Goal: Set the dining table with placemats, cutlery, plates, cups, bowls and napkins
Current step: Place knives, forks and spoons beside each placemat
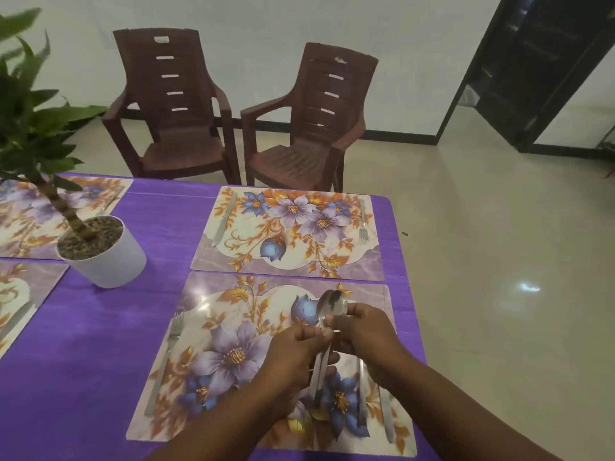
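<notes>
My left hand [293, 356] and my right hand [364, 331] meet over the near floral placemat [213, 327], both closed on a small bunch of steel spoons [329, 306] whose bowls stick up above my fingers. On this mat a fork [168, 354] lies along the left edge, and a knife [386, 414] lies at the right, partly hidden by my right forearm. The far placemat [289, 257] holds a knife [223, 218] on its left and a fork [363, 221] on its right.
A white pot with a green plant [106, 257] stands on the purple tablecloth [100, 327] left of the mats. Two more floral placemats [20, 227] lie at the left edge. Two brown plastic chairs [299, 128] stand behind the table; the table's right edge borders open floor.
</notes>
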